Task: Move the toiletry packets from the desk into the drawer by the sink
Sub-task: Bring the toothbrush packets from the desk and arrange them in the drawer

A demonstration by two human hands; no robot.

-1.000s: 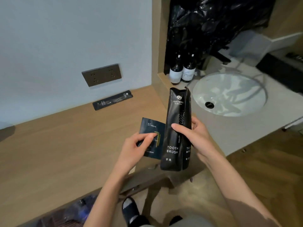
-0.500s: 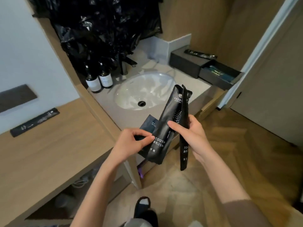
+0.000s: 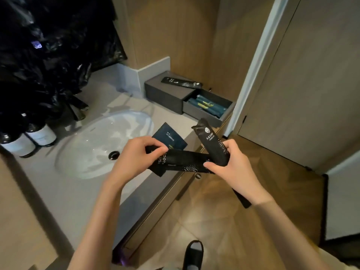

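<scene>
My left hand (image 3: 134,156) pinches one end of a black toothbrush packet (image 3: 185,160) that lies flat across, with a dark blue square packet (image 3: 169,138) behind it in the same hand. My right hand (image 3: 231,168) grips a second black toothbrush packet (image 3: 213,142) that stands upright, and its fingers also touch the flat packet's other end. Both hands hover over the counter's front edge beside the sink (image 3: 101,141). A dark grey drawer (image 3: 209,109) stands pulled out on the counter at the far right, with blue-green packets inside. One black packet (image 3: 181,82) lies on the drawer box top.
Two dark bottles with white labels (image 3: 29,138) stand left of the sink. Black plastic sheeting (image 3: 48,45) hangs over the back left. A wooden door (image 3: 311,84) is on the right. A slippered foot (image 3: 192,254) stands on the wooden floor below.
The view has swung right from the desk to the sink counter. The two toothbrush packets have spread apart: one has turned flat between both hands, the other stays upright in my right hand.
</scene>
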